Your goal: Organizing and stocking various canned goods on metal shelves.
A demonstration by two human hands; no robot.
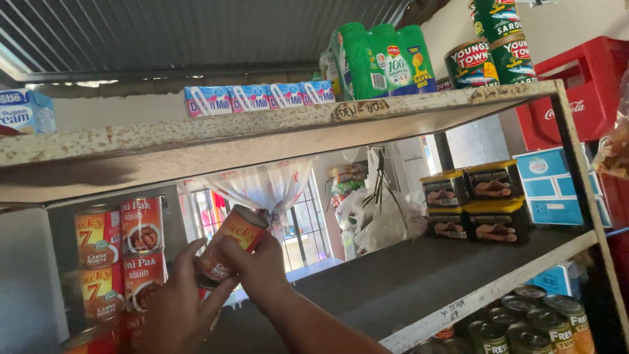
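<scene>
a red-and-orange can [230,244] is held tilted above the middle shelf [419,275], just right of the stacked cans [124,262] at the shelf's left end. both hands have it: the right hand [259,265] is curled around its upper part, thumb over the label, while the left hand [177,305] cups its lower end, fingers half closed under the base. the tilt and the two-handed grip look like a can being steadied at the height of the stack, not resting on anything.

the stack beside it is two columns with labels facing out: i count two orange cans on the left and two red ones on the right, with more red tins partly hidden below the left hand, so the full number is unclear.

farther right on the same shelf, four flat tins with yellow lids [473,200] sit two over two. behind hang white plastic bags [268,187].

on the top shelf [262,131]: four small blue-and-pink cartons [259,97] in a row, a green pack of juice [383,60], and about four green fish cans [495,42] stacked. below, round green-topped cans [524,321], roughly eight visible. a red crate [583,98] stands at right.
</scene>
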